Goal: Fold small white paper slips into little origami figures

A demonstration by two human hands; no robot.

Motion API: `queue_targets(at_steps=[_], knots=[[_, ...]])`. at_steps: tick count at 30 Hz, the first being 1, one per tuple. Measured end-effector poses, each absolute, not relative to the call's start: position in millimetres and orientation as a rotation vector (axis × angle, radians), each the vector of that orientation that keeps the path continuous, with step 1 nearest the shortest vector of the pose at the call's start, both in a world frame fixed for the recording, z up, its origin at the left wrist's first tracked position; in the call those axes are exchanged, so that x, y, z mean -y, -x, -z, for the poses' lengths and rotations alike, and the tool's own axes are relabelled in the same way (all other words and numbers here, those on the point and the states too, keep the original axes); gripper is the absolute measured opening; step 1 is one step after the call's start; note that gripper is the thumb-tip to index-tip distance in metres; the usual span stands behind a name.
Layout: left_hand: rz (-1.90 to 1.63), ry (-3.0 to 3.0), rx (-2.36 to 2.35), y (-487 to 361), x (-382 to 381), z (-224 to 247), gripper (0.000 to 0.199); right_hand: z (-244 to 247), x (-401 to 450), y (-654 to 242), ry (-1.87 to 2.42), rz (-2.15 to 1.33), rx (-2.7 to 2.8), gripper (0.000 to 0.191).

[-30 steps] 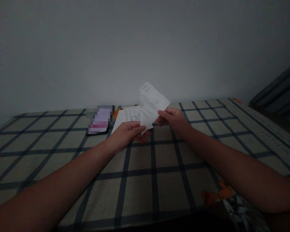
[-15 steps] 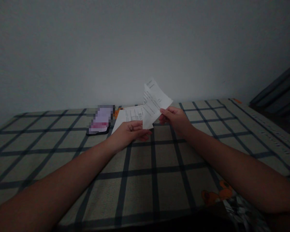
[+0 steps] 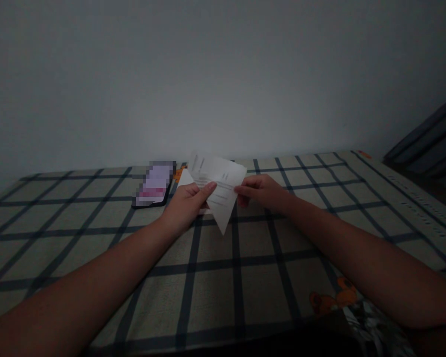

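Note:
A printed sheet of white paper, with a pointed lower corner, is held up between my two hands. My left hand grips its left side, thumb on the printed face. At the sheet's right edge, my right hand pinches the paper between thumb and fingers. Behind the sheet and my left hand, another white paper lies on the checked cloth, mostly covered from sight.
A phone with a blurred-out lit screen lies left of the papers. The checked cloth spreads across the surface up to a pale wall. Dark striped fabric hangs at the far right.
The held sheet has turned and come lower and to the left, its pointed corner now toward me. My left hand has taken hold of it, thumb on top.

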State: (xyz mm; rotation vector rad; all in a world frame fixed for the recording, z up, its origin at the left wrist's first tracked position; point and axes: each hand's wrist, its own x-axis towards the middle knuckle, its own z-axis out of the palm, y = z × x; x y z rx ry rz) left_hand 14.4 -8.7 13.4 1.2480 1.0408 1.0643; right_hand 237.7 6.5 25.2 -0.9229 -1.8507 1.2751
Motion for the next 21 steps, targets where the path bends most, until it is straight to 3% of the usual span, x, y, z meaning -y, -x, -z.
queue_targets(at_steps=[6,21], knots=[[-1.106,-1.239,-1.082,-13.7,7.3,-10.5,0.042,-21.9,-9.2,-239.1,0.881,-1.339,1.771,0.043],[-1.234,-1.074,-0.907,-14.7,2.0,-15.4,0.025,-22.1,-11.4,-240.8,0.941,-1.233,1.920,0.034]])
